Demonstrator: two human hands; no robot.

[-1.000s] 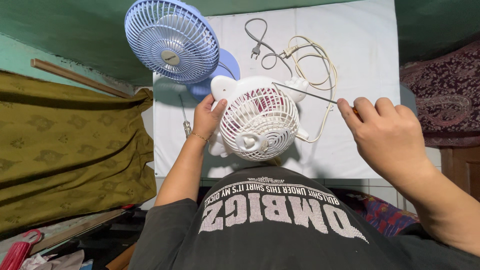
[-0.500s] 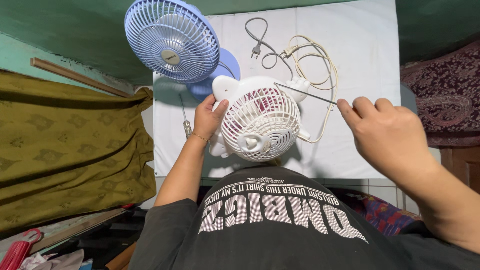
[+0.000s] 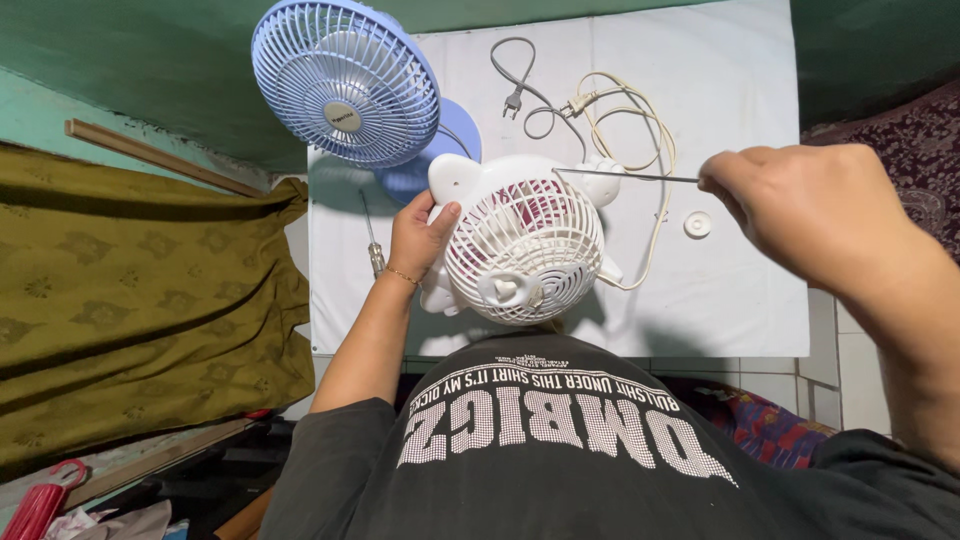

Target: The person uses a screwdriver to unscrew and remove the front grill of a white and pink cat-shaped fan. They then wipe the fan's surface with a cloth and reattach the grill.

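White fan point(image 3: 525, 250) at desk centre, grille up toward camera, steadied at its 9 o'clock rim by left hand point(image 3: 418, 238). Left fingers point(image 3: 442, 218) curled partly shut around the housing edge beside the rounded ear-shaped lobe; thumb side hidden, so depth of wrap unclear.

Right hand point(image 3: 815, 205) raised at 3 o'clock of the fan, fingers pinched shut on the end of a thin metal rod point(image 3: 625, 177). Rod long axis near horizontal, running 3 to 9 o'clock, free tip over the fan's upper rim at about 1 o'clock of the grille. Cannot tell whether tip touches the housing or hangs just above. Right hand well apart from the fan body; left hand the nearer one, in contact.

Around it: blue fan point(image 3: 345, 80) at 11 o'clock, near the white one, base overlapped by it. Screwdriver point(image 3: 372, 240) lying just beside left wrist, axis 12 to 6. Cream power cord point(image 3: 640, 130) looped at 1 o'clock, grey cord with plug point(image 3: 515, 85) at 12. Small white cap point(image 3: 697, 224) on the cloth at 3 o'clock, below the rod, apart from everything.

Open room: bare white cloth of desk point(image 3: 740, 300) from 3 to 5 o'clock. Desk near edge close at 6, just under the fan. Crowded from 9 to 12.
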